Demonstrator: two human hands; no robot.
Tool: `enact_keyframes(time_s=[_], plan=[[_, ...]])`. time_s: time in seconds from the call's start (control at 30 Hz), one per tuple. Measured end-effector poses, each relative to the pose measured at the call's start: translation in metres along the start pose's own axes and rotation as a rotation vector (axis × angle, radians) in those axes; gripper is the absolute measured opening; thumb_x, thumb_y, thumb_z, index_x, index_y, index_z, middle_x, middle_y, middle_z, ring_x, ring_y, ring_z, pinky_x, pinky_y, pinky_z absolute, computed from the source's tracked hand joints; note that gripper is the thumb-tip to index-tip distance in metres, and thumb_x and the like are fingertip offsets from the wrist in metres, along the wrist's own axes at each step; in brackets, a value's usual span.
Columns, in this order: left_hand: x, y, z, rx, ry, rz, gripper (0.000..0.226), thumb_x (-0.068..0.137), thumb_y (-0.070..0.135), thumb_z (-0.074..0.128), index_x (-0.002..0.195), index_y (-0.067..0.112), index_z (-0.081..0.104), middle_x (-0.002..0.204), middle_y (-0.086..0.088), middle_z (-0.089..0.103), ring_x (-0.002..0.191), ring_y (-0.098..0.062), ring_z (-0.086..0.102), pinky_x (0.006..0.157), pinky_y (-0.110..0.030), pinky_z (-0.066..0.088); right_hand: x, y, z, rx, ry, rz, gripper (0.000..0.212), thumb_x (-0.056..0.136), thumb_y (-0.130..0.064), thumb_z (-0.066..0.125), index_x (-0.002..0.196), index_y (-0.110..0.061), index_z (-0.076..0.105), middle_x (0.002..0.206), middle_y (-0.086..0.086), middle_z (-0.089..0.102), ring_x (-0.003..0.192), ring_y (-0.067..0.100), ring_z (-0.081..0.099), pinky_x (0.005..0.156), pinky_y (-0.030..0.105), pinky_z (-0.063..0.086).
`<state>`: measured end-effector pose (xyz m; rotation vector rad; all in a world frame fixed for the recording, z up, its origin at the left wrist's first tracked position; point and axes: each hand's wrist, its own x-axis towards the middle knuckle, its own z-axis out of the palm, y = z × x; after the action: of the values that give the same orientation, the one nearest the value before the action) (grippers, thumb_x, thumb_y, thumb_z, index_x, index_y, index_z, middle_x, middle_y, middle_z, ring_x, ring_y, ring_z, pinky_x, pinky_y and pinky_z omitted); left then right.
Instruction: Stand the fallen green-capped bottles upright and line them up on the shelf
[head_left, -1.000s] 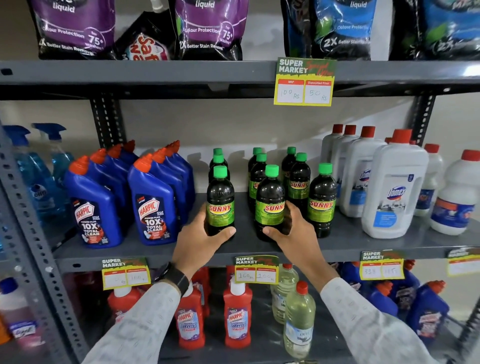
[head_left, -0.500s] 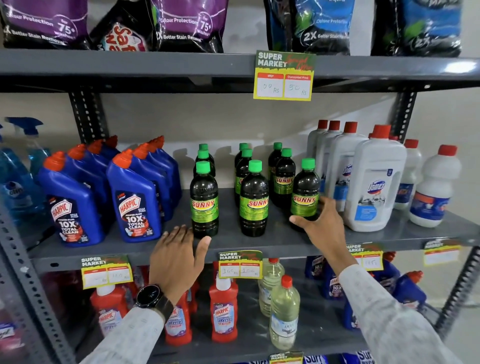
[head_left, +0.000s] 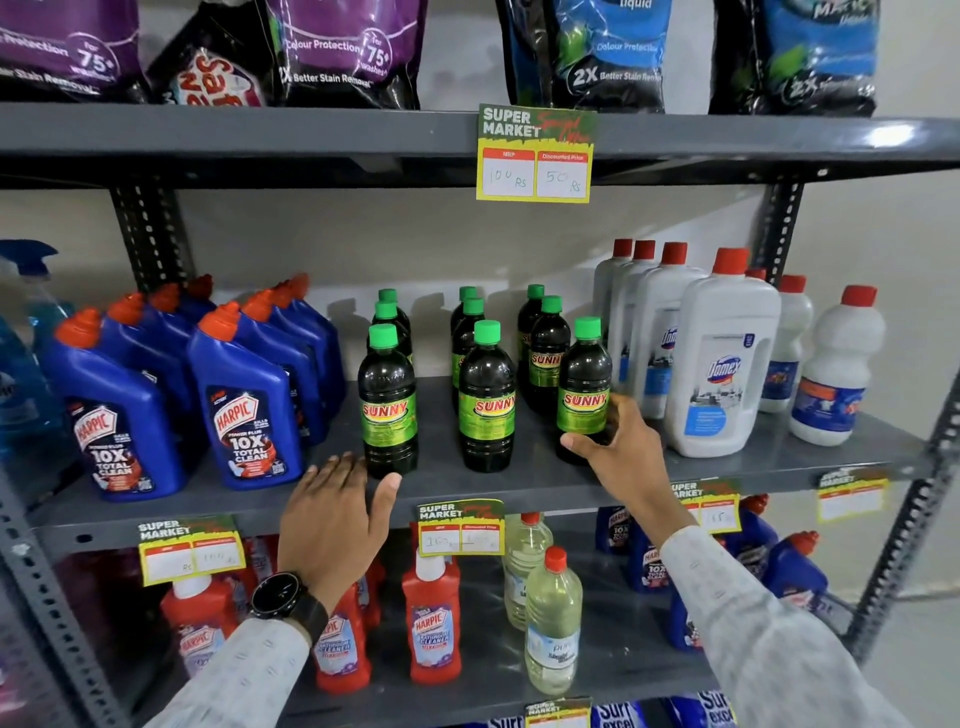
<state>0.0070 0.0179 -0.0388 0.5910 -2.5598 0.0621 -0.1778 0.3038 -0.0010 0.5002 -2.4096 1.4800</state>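
Note:
Several dark green-capped Sunny bottles stand upright in three rows on the middle grey shelf (head_left: 519, 486). The front left bottle (head_left: 388, 400) and front middle bottle (head_left: 487, 397) stand free. My right hand (head_left: 621, 449) wraps the lower part of the front right bottle (head_left: 584, 387), thumb in front and fingers behind it. My left hand (head_left: 332, 519), with a black watch on its wrist, rests flat at the shelf's front edge just below the front left bottle. Its fingers are spread and hold nothing.
Blue Harpic bottles (head_left: 244, 400) crowd the shelf left of the green-capped rows. White red-capped Domex bottles (head_left: 722, 358) stand right of them. Price tags (head_left: 535, 153) hang off the shelf edges. Red and clear bottles fill the lower shelf; pouches sit on the upper shelf.
My left hand let go of the front left bottle and dropped to the shelf edge. My right hand left the middle bottle, moved right and closed around the front right bottle.

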Motion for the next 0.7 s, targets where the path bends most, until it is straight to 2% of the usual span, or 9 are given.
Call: enact_keyframes(time_s=[0.07,0.27,0.57,0.7], plan=[[-0.0002,0.0004,-0.0007,-0.004,0.0,-0.002,0.081,0.1,0.064,0.015,0.13,0.007,0.065,0.136,-0.015,0.064,0.129,-0.028,0.059,0.114,-0.045,0.041,-0.0005,-0.0008,-0.0001,0.001,0.0,0.001,0.082,0.08,-0.035,0.09,0.147,-0.015,0.047,0.136,0.003,0.067,0.114,0.014,0.059,0.097,0.029,0.046],[0.0005,0.0004,0.0007,-0.003,0.014,-0.008,0.082,0.1,0.065,0.014,0.131,0.008,0.064,0.137,-0.014,0.064,0.13,-0.027,0.059,0.115,-0.044,0.041,0.0003,0.0008,0.0003,-0.023,-0.01,-0.005,0.08,0.081,-0.034,0.089,0.146,-0.014,0.048,0.136,0.004,0.068,0.126,0.024,0.063,0.101,0.035,0.049],[-0.0003,0.0002,0.0024,-0.018,0.018,-0.013,0.081,0.1,0.064,0.015,0.13,0.007,0.065,0.136,-0.015,0.065,0.128,-0.027,0.06,0.114,-0.044,0.041,0.0003,0.0038,-0.0002,-0.014,-0.032,-0.001,0.082,0.081,-0.036,0.089,0.148,-0.016,0.046,0.137,0.003,0.068,0.128,0.023,0.062,0.104,0.036,0.049],[-0.0016,-0.0019,-0.0039,-0.121,0.036,-0.01,0.085,0.098,0.068,0.012,0.142,0.007,0.052,0.145,-0.015,0.057,0.135,-0.027,0.053,0.117,-0.044,0.038,-0.0051,-0.0009,-0.0043,0.017,-0.052,-0.031,0.092,0.08,-0.041,0.088,0.155,-0.02,0.039,0.142,0.0,0.065,0.133,0.022,0.059,0.108,0.038,0.047]])
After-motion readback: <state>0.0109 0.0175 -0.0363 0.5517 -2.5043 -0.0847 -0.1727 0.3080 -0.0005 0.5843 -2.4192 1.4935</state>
